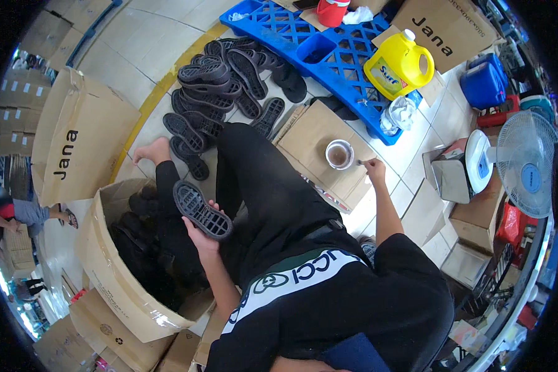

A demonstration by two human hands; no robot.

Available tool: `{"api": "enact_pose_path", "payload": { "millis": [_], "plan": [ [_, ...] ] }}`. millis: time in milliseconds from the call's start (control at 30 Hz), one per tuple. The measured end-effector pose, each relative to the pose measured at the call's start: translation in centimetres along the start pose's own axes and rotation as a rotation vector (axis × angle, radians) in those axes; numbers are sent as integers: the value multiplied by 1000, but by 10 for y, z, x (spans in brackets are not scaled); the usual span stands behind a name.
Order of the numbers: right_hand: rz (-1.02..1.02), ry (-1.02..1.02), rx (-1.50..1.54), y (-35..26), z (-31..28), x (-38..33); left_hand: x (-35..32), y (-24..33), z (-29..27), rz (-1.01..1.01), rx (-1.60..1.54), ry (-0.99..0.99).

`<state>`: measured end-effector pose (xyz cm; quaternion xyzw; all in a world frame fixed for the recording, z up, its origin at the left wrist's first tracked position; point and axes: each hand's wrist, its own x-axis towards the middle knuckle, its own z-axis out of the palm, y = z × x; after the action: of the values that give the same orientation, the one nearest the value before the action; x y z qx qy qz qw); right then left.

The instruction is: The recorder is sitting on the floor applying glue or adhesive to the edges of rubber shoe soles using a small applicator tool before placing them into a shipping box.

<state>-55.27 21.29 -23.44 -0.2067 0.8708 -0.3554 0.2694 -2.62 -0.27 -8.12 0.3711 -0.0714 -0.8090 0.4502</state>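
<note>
My left hand [206,238] grips a black shoe sole [202,209] above my lap, its grid of hollows facing up. At the right, my right hand [374,168] is closed, with the fingers pinched on a small dark stick-like tool [360,162]. The tool's tip is close to a white cup [340,154] of brownish liquid; its exact kind is too small to tell. That cup stands on a flat piece of cardboard [313,133] beside my knee. Beyond my legs, several more black soles [212,93] lie heaped on the tiled floor.
An open cardboard box [93,248] holding dark items stands at my left. At the far side is a blue plastic pallet [279,28] carrying a yellow jug [397,65] and a red container [332,11]. A white fan [527,164] stands at the right, near a blue canister [482,84].
</note>
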Motion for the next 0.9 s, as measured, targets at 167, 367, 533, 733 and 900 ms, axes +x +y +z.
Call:
{"api": "enact_pose_path", "payload": {
  "millis": [167, 367, 533, 733, 900],
  "plan": [
    [84, 101, 221, -5, 2, -6, -2, 1, 0, 7, -20, 21],
    [116, 40, 376, -4, 5, -6, -5, 0, 3, 27, -41, 42],
    [64, 220, 132, -4, 4, -6, -2, -1, 9, 5, -59, 67],
    [65, 207, 22, -29, 6, -4, -9, 4, 5, 77, -58, 115],
    [-446, 486, -11, -89, 24, -16, -7, 8, -3, 75, -96, 73]
  ]
}}
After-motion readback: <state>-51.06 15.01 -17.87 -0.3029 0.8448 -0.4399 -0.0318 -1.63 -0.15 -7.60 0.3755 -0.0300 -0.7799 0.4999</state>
